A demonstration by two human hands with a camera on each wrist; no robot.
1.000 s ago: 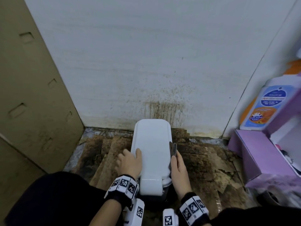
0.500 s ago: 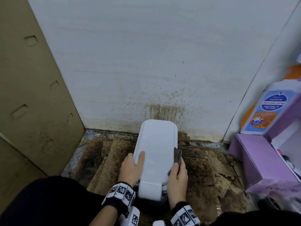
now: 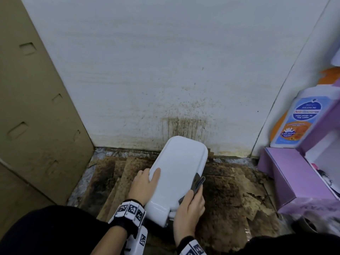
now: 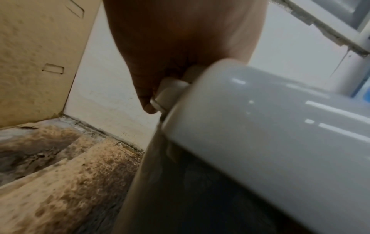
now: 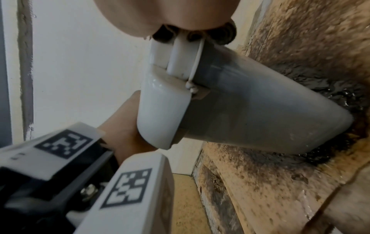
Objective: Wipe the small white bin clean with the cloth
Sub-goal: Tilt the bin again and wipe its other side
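Nearest, the right hand point(image 3: 189, 210) pinches a folded dark grey cloth point(image 3: 196, 184) against the right side of the small white plastic bin point(image 3: 176, 173); the left hand point(image 3: 142, 186) clasps its left rim, thumb on the lid. The bin stands tilted on stained brown cardboard point(image 3: 230, 208), before the spattered white wall point(image 3: 165, 70)

White bin point(image 3: 177, 173), dark grey cloth point(image 3: 197, 183), brown-stained floor point(image 3: 226, 208), brown-speckled white wall point(image 3: 165, 70), purple box point(image 3: 287, 173), black-and-white patterned wristbands point(image 3: 129, 210)

My left hand point(image 4: 170, 47) grips bin lid point(image 4: 270, 126) edge; stained cardboard point(image 4: 60, 182) on floor below; wall point(image 4: 104, 88) behind.
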